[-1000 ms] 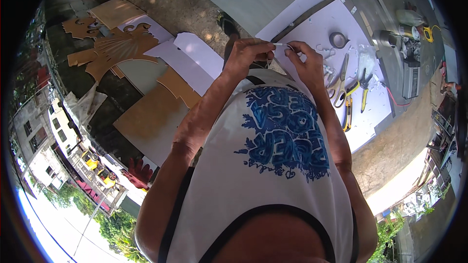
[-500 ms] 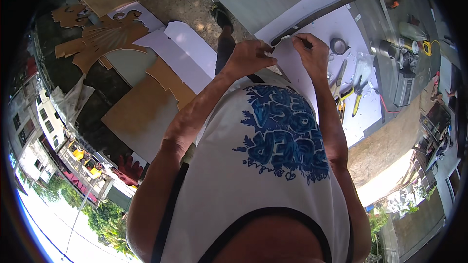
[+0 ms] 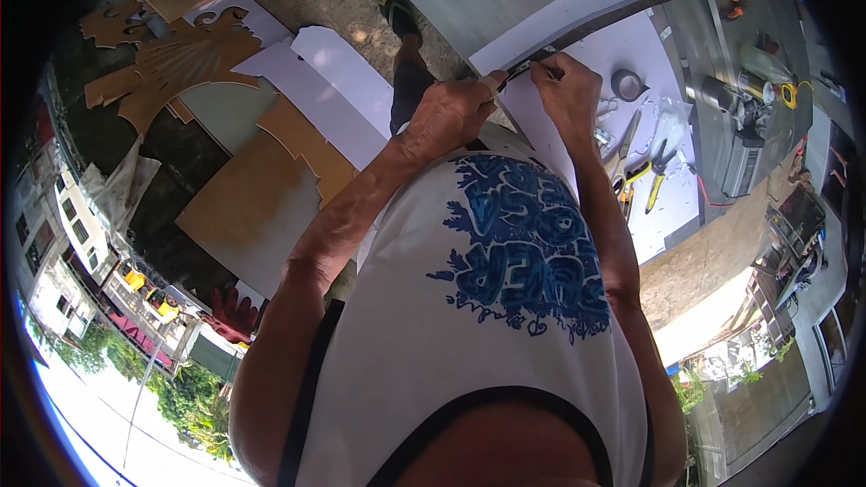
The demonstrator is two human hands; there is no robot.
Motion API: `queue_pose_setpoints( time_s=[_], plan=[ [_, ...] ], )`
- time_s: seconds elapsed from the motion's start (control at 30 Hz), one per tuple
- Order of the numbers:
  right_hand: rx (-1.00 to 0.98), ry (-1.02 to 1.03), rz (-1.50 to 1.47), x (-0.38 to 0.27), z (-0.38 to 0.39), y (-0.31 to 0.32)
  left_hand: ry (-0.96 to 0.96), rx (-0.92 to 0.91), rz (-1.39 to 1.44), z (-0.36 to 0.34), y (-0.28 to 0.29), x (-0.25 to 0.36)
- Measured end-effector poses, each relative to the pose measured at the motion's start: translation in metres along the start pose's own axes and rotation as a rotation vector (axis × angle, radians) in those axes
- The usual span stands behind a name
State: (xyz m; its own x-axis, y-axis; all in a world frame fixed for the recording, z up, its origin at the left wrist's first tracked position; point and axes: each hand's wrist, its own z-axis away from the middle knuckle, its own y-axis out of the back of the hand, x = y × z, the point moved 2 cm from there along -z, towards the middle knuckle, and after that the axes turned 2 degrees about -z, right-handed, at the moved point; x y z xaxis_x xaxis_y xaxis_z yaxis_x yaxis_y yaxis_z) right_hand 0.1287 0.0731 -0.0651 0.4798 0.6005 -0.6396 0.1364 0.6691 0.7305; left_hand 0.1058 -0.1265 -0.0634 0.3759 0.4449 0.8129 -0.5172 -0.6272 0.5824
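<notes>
Your left hand (image 3: 448,114) presses the long metal ruler (image 3: 600,25) onto the white sheet (image 3: 663,63); your right hand (image 3: 568,90), just beside the ruler, grips a pen (image 3: 547,68).

Right hand (image 3: 568,95) is covering whatever tool it's gripping, only a dark tip is poking out. Left hand (image 3: 451,113) is hiding the ruler's (image 3: 595,27) near end. Clutter (image 3: 631,153) right of the hands is looking too small to sort out.
</notes>
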Motion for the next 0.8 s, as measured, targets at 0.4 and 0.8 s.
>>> queue_pose_setpoints(
  time_s=[0.4, 0.8],
  plan=[
    [-0.027, 0.187, -0.158, 0.0, 0.019, 0.004, -0.092, 0.042, -0.081, -0.007, -0.004, -0.004],
    [0.076, 0.4, -0.016, 0.011, 0.032, 0.009, -0.093, 0.034, -0.072, -0.009, -0.001, -0.001]
  ],
)
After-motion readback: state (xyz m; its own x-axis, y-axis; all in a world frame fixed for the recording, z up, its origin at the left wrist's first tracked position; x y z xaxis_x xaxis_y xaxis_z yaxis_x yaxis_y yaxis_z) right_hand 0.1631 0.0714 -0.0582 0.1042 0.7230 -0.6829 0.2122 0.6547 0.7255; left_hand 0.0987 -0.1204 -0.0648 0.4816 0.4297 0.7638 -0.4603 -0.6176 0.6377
